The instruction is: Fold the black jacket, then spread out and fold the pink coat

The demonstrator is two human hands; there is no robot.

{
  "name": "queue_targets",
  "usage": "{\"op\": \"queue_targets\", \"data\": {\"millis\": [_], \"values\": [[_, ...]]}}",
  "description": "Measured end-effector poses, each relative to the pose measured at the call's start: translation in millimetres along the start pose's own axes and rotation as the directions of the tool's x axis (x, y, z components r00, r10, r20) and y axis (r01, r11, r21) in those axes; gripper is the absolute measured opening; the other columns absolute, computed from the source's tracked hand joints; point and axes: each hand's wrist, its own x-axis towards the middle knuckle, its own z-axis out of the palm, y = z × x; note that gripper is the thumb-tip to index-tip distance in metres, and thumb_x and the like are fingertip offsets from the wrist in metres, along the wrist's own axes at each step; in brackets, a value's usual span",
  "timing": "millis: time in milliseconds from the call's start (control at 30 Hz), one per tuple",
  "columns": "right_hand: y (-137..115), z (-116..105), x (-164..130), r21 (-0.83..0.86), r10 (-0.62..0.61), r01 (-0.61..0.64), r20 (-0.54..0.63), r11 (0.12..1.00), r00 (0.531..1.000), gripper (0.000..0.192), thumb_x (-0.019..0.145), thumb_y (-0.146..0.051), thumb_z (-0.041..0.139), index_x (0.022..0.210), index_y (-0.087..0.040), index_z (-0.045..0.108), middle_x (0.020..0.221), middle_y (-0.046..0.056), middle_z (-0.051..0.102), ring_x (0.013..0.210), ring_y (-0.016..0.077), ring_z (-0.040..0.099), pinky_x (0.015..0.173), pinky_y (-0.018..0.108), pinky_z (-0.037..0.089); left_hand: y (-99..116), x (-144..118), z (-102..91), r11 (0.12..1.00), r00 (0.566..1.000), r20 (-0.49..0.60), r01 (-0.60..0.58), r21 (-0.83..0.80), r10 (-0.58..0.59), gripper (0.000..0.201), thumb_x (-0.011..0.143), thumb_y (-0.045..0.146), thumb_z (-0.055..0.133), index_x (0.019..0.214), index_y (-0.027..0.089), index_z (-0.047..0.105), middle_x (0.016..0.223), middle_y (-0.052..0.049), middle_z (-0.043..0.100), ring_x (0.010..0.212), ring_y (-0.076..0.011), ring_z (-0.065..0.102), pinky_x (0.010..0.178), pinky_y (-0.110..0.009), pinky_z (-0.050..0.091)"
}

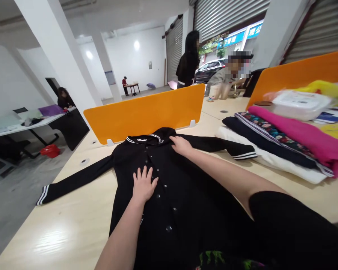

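Observation:
A black jacket (191, 180) with snap buttons down its front lies spread on the table (81, 225). White stripes edge its collar and cuffs, and its sleeves reach out to both sides. My left hand (144, 184) rests flat on the chest of the jacket beside the row of snaps, fingers spread. At the shoulder near the collar, my right hand (180, 145) has its fingers bent and pinched on the black cloth. My forearms hide part of the jacket's body, and its lower end runs toward me.
An orange divider (146, 110) stands behind the collar. Folded clothes (281, 138) are stacked on the right, near a white plastic container (301, 103) and a second orange divider (301, 73). A person in grey (224, 77) sits across the table; another person (187, 62) stands beyond.

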Motion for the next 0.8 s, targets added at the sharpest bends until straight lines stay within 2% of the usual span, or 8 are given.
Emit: {"op": "queue_targets", "data": {"millis": [133, 267, 367, 500, 567, 667, 733, 800], "values": [[-35.3, 14.8, 51.4, 0.049, -0.064, 0.063, 0.010, 0.997, 0.998, 0.050, 0.090, -0.008, 0.035, 0.135, -0.023, 0.050, 0.121, 0.015, 0.056, 0.111, 0.0263, 0.051, 0.088, 0.037, 0.037, -0.5, -1.5, -1.2, 0.999, 1.000, -0.008, -0.021, -0.030, 0.020, 0.057, 0.093, 0.050, 0.037, 0.145, 0.027, 0.038, 0.150, -0.011, 0.038, 0.138, -0.0393, 0.028, 0.109, -0.061, 0.024], [-43.3, 29.5, 92.6, 0.102, -0.064, 0.057, 0.071, 0.993, 0.995, 0.033, 0.092, -0.014, 0.040, 0.112, -0.019, 0.065, 0.112, 0.015, 0.062, 0.105, 0.0252, 0.055, 0.088, 0.036, 0.037, 0.0, -2.5, -4.3, 0.996, 0.998, 0.011, -0.055, -0.075, 0.056, 0.051, 0.093, 0.047, 0.040, 0.144, 0.037, 0.038, 0.148, -0.010, 0.040, 0.137, -0.0408, 0.029, 0.107, -0.064, 0.026], [-46.8, 31.1, 125.2, 0.166, 0.001, -0.011, 0.057, 0.986, 0.998, 0.035, 0.096, -0.021, 0.036, 0.121, -0.015, 0.060, 0.113, 0.015, 0.064, 0.105, 0.0250, 0.056, 0.089, 0.035, 0.039, 1.1, -1.9, -5.4, 0.992, 0.997, 0.011, -0.069, -0.103, 0.071, 0.045, 0.093, 0.046, 0.041, 0.138, 0.038, 0.047, 0.147, -0.010, 0.040, 0.137, -0.0413, 0.028, 0.106, -0.065, 0.026], [-57.7, 38.3, 158.0, 0.286, 0.036, -0.044, 0.035, 0.957, 0.999, 0.044, 0.098, -0.023, 0.031, 0.139, -0.014, 0.044, 0.124, 0.012, 0.060, 0.112, 0.0213, 0.054, 0.095, 0.032, 0.039, 0.9, -1.3, -3.7, 0.989, 0.997, 0.004, -0.070, -0.128, 0.071, 0.046, 0.093, 0.046, 0.043, 0.135, 0.029, 0.052, 0.146, -0.013, 0.041, 0.136, -0.0411, 0.028, 0.106, -0.065, 0.026], [-62.3, 47.9, 161.6, 0.344, 0.028, -0.041, 0.041, 0.938, 0.999, 0.049, 0.096, -0.022, 0.036, 0.145, -0.013, 0.035, 0.129, 0.012, 0.058, 0.115, 0.0190, 0.054, 0.098, 0.029, 0.038, 0.4, -1.3, -3.0, 0.988, 0.998, 0.001, -0.065, -0.137, 0.066, 0.048, 0.092, 0.046, 0.044, 0.135, 0.025, 0.052, 0.146, -0.013, 0.041, 0.137, -0.0411, 0.028, 0.107, -0.065, 0.026], [-65.3, 61.6, 150.2, 0.414, 0.008, -0.022, 0.035, 0.910, 0.999, 0.061, 0.093, -0.022, 0.043, 0.150, -0.012, 0.022, 0.137, 0.011, 0.053, 0.122, 0.0171, 0.050, 0.102, 0.027, 0.037, 1.2, -1.2, -4.9, 0.988, 0.999, 0.002, -0.049, -0.148, 0.049, 0.044, 0.091, 0.045, 0.047, 0.129, 0.025, 0.056, 0.144, -0.012, 0.043, 0.136, -0.0401, 0.029, 0.106, -0.064, 0.028], [-66.9, 65.4, 133.3, 0.453, 0.030, -0.005, -0.049, 0.891, 0.998, 0.063, 0.093, -0.021, 0.042, 0.151, -0.014, 0.019, 0.143, 0.010, 0.046, 0.128, 0.0169, 0.046, 0.105, 0.029, 0.035, 3.3, -1.3, -8.5, 0.989, 0.999, -0.031, -0.048, -0.143, 0.044, 0.038, 0.090, 0.042, 0.050, 0.123, 0.025, 0.059, 0.141, -0.011, 0.046, 0.135, -0.0368, 0.032, 0.106, -0.061, 0.031], [-70.7, 66.0, 110.4, 0.442, 0.056, 0.013, -0.143, 0.897, 0.988, 0.058, 0.094, -0.022, 0.039, 0.150, -0.015, 0.025, 0.147, 0.011, 0.041, 0.132, 0.0191, 0.041, 0.109, 0.035, 0.031, 6.3, -1.6, -12.9, 0.990, 0.995, -0.088, -0.053, -0.134, 0.041, 0.032, 0.089, 0.041, 0.054, 0.115, 0.023, 0.061, 0.133, -0.010, 0.051, 0.129, -0.0317, 0.040, 0.103, -0.053, 0.038]]}}
